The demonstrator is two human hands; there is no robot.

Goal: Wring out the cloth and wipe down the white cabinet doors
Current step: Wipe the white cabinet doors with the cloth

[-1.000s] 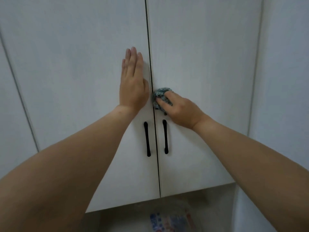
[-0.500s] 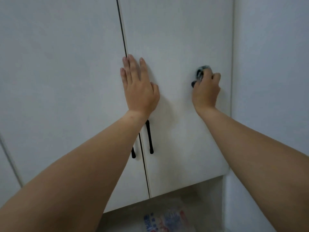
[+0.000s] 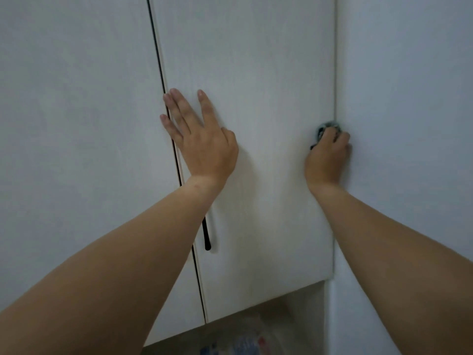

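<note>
To my right a plain pale wall point(image 3: 409, 98) runs up beside the cabinet, meeting it in a straight corner line. Below the cabinet I see a shadowed recess point(image 3: 294, 306) with a light back surface. At the bottom edge of my view lies a blurred package point(image 3: 238, 344) with blue and red print on a whitish wrapper; I cannot read the print or tell what it holds.

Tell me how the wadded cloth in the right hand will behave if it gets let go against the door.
The cloth is probably soft and floppy: the right hand has it balled small. Released, it would likely loosen and drop down the upright door.
</note>
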